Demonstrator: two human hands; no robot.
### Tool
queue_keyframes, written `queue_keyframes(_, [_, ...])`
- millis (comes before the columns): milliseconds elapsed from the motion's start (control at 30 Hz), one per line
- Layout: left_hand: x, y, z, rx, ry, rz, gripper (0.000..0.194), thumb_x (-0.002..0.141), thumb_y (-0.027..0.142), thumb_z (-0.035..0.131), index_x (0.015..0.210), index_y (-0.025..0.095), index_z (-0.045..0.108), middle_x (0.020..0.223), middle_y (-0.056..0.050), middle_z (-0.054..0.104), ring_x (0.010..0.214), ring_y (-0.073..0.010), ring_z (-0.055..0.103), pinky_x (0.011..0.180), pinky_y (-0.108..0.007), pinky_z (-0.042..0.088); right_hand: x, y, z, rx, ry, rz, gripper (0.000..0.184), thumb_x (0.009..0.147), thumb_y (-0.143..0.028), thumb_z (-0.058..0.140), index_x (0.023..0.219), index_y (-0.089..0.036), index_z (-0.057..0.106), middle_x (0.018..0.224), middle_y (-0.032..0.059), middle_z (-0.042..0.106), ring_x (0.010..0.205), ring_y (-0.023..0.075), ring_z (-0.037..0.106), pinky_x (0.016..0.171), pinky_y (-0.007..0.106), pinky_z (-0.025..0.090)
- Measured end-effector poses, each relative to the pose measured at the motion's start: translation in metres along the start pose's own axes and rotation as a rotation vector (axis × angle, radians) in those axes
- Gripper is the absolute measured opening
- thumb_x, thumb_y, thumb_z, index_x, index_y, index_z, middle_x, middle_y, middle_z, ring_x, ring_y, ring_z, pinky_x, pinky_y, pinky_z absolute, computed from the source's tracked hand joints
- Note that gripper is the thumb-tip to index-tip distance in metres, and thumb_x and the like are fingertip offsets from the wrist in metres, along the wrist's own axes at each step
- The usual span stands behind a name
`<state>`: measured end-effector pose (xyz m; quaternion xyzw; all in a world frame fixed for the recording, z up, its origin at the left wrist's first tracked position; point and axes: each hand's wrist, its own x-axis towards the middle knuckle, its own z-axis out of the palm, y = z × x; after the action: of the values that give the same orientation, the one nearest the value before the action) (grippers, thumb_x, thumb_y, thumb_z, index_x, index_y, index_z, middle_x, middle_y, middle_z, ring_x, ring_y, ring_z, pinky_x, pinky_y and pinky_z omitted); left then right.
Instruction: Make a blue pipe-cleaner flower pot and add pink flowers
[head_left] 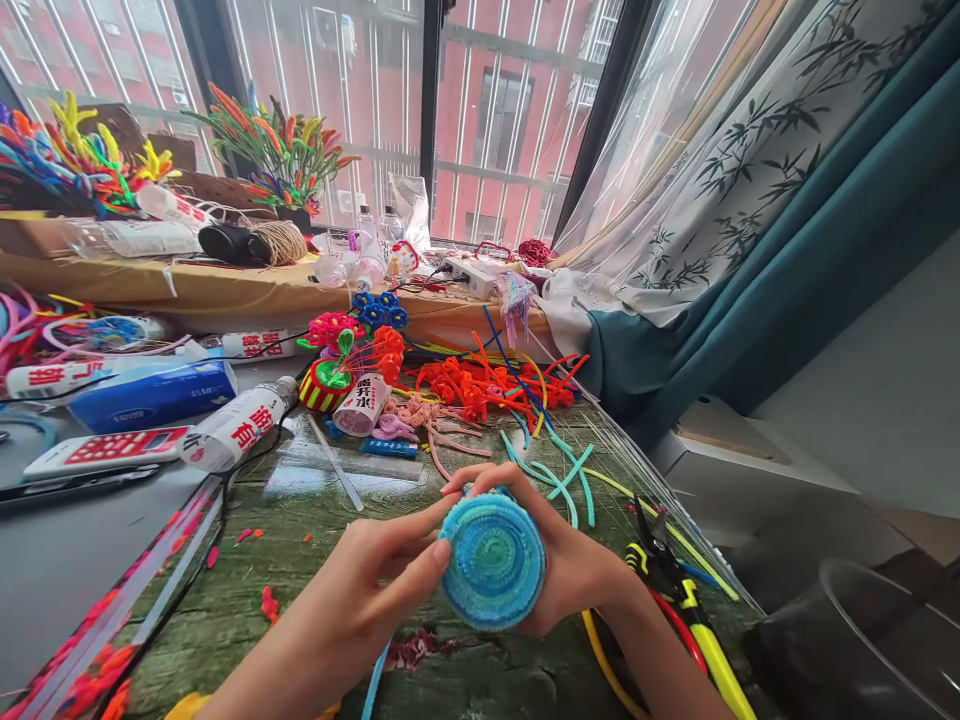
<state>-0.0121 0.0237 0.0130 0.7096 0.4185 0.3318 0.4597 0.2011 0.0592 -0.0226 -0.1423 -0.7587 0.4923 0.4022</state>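
Observation:
Between my two hands is a round blue pipe-cleaner pot (493, 560), its coiled base turned toward me. My left hand (382, 575) grips it from the left, thumb pressed on the rim of the base and fingers reaching over the far side. My right hand (562, 560) wraps round its right side, with fingertips meeting the left ones behind the top. The far side of the pot is hidden. A blue pipe cleaner (375, 680) lies below my left wrist. Turquoise pipe cleaners (570, 480) lie just beyond my right hand.
Yellow-handled pliers (675, 580) lie to the right, near a clear plastic bin (862, 640). Orange pipe-cleaner pieces (480, 385), a striped flower pot (326, 385) and a cut bottle (362, 405) stand farther back. At left are a plastic bottle (240, 425) and a calculator (109, 450).

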Motion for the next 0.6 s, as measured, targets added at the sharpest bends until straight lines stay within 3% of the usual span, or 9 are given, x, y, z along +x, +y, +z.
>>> queue_keyframes(100, [-0.002, 0.003, -0.002, 0.156, 0.049, 0.020, 0.037, 0.090, 0.045, 0.053, 0.116, 0.029, 0.074, 0.082, 0.002, 0.077, 0.065, -0.0163, 0.064, 0.061, -0.022, 0.051, -0.001, -0.002, 0.001, 0.004, -0.017, 0.011, 0.073, 0.063, -0.026, 0.084, 0.125, -0.030, 0.046, 0.133, 0.0054, 0.049, 0.130, 0.0249, 0.048, 0.109, 0.042, 0.038])
queue_keyframes(200, [-0.004, 0.005, -0.002, 0.275, 0.075, 0.072, 0.036, 0.090, 0.041, 0.050, 0.103, 0.024, 0.078, 0.062, 0.004, 0.069, 0.048, -0.0104, 0.047, 0.047, -0.018, 0.040, -0.002, -0.001, 0.001, 0.030, -0.030, 0.021, 0.079, 0.058, -0.027, 0.088, 0.126, -0.031, 0.048, 0.132, 0.0046, 0.049, 0.129, 0.0256, 0.048, 0.109, 0.041, 0.037])
queue_keyframes(367, [-0.006, 0.009, -0.004, 0.455, 0.061, 0.197, 0.037, 0.092, 0.030, 0.043, 0.092, 0.018, 0.078, 0.053, 0.006, 0.058, 0.045, -0.0061, 0.040, 0.046, -0.014, 0.034, -0.001, 0.007, 0.000, 0.136, -0.047, 0.028, 0.085, 0.050, -0.027, 0.092, 0.125, -0.031, 0.052, 0.130, 0.0029, 0.050, 0.126, 0.0263, 0.048, 0.106, 0.037, 0.036])
queue_keyframes(600, [-0.011, 0.009, -0.008, 0.550, 0.046, 0.233, 0.034, 0.096, 0.034, 0.044, 0.095, 0.022, 0.076, 0.058, 0.007, 0.066, 0.045, -0.0061, 0.052, 0.049, -0.013, 0.039, -0.001, 0.005, 0.001, 0.158, -0.049, 0.069, 0.087, 0.046, -0.026, 0.092, 0.123, -0.032, 0.052, 0.126, 0.0016, 0.050, 0.119, 0.0261, 0.050, 0.102, 0.036, 0.036])
